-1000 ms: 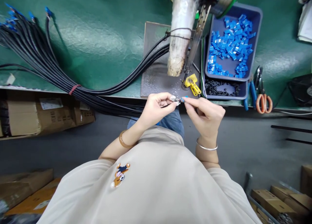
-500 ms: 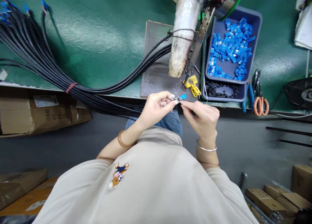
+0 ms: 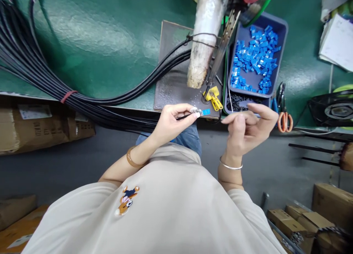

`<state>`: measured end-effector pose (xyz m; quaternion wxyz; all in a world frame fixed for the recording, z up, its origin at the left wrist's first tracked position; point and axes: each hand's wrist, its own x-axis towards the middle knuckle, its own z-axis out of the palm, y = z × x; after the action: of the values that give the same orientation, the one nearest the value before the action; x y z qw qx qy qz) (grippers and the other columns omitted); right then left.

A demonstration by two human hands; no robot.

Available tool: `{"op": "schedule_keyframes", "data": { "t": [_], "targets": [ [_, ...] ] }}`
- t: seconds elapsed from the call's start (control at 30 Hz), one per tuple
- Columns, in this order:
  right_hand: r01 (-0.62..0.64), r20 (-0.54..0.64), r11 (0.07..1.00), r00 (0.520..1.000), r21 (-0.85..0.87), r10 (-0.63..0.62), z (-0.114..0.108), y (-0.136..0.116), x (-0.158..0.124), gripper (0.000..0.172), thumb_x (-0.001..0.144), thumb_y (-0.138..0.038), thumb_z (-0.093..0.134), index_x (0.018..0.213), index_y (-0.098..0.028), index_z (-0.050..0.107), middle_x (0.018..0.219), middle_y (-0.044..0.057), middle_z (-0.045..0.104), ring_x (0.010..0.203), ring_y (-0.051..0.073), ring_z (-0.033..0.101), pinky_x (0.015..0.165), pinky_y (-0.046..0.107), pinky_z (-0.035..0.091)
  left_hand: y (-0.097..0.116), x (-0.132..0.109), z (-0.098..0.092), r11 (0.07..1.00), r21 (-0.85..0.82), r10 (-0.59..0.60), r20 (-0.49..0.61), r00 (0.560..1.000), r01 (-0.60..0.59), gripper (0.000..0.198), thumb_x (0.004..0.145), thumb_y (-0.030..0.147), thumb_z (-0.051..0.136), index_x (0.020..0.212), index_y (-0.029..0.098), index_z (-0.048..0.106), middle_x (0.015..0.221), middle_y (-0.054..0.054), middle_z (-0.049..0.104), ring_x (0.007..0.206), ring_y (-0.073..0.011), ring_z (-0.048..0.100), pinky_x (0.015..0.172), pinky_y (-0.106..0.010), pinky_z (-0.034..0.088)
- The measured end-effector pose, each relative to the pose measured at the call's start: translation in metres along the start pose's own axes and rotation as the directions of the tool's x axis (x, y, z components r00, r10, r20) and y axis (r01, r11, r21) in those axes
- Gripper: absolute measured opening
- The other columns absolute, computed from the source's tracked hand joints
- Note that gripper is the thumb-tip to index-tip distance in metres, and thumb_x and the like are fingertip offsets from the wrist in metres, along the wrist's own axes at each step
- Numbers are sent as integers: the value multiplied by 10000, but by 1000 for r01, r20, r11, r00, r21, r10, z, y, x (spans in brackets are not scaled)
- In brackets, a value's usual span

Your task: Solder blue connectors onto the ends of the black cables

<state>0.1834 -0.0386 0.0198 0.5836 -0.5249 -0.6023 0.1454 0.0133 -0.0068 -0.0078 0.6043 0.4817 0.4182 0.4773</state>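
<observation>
Between thumb and fingers, my left hand (image 3: 175,121) pinches a black cable end, with a small blue connector (image 3: 206,112) sticking out to the right of the fingertips. My right hand (image 3: 246,127) is away from it, over the front edge of the lower bin (image 3: 228,109); its fingers are apart and partly curled, and nothing shows in them. Just above the connector, a yellow clip-like tool (image 3: 214,98) lies on the dark board (image 3: 172,88). Blue pieces fill much of the upper bin (image 3: 283,44), and small black pieces lie in the lower one.
A thick black cable bundle (image 3: 104,101) crosses the green table (image 3: 110,33) at the left. A wrapped white tube (image 3: 202,44) and a metal arm (image 3: 220,55) overhang the board. Orange-handled scissors (image 3: 285,122), papers (image 3: 338,42) and a fan (image 3: 336,108) are at the right.
My right hand has left the cable end and moved right to the bins, its fingers opening. My left hand still holds the cable end. The view has shifted slightly.
</observation>
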Motion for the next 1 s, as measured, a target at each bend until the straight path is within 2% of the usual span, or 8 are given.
{"op": "schedule_keyframes", "data": {
  "t": [0.07,0.13,0.2,0.23,0.43,0.73,0.9,1.0],
  "targets": [
    [19,17,998,1000,-68,-18,1,1,-1,235,917,-160,548,1134,-249,566,861,-20,743,516,75,647,457,208,489,-1,2,0,1000,9,27,0,1000,-27,136,738,247,735,744,117,698,733,-21,691,661,-81,619,677,-179,530],
    [65,124,987,991,-145,-47,3,3,-3,191,886,-142,603,1050,-238,608,988,-3,764,724,127,743,596,240,590,-2,5,0,997,23,68,5,998,-68,132,756,244,717,739,116,686,707,-11,669,645,-77,606,651,-172,518],
    [131,231,973,969,-190,-85,6,7,-3,129,853,-144,649,950,-228,632,1044,8,761,934,171,748,753,282,629,-2,8,1,992,50,112,12,994,-112,128,784,243,697,752,119,683,695,-4,653,632,-70,590,631,-163,503],
    [150,266,969,959,-197,-95,9,8,-3,108,849,-146,653,919,-225,632,1073,17,756,969,173,741,793,292,631,-2,9,1,989,70,133,10,991,-133,124,798,239,686,758,121,682,692,-1,646,626,-65,580,619,-157,493],
    [200,266,964,953,-178,-148,19,15,3,104,851,-118,613,839,-219,595,1132,43,735,923,164,743,832,325,636,-4,15,4,952,198,246,-51,968,-232,101,838,205,647,767,138,674,713,4,654,658,-66,584,621,-146,483],
    [172,267,975,955,-143,-129,21,16,11,96,848,-126,616,851,-221,598,1144,39,725,1016,193,725,857,365,651,0,20,6,910,301,316,-55,947,-286,116,855,207,645,773,130,675,700,0,657,613,-57,559,575,-146,446],
    [191,264,971,953,-141,-149,21,13,15,127,829,-99,637,852,-222,616,1130,35,731,1015,190,723,841,362,659,2,19,6,867,353,398,-68,915,-352,62,839,157,656,798,126,690,770,-31,712,679,-78,636,564,-148,446],
    [225,278,965,944,-137,-181,21,12,15,144,816,-82,635,852,-218,606,1133,45,731,991,182,728,831,342,660,2,18,4,820,427,440,-43,897,-382,49,827,134,663,800,126,703,743,-26,716,650,-72,629,563,-152,442]
  ]
}}
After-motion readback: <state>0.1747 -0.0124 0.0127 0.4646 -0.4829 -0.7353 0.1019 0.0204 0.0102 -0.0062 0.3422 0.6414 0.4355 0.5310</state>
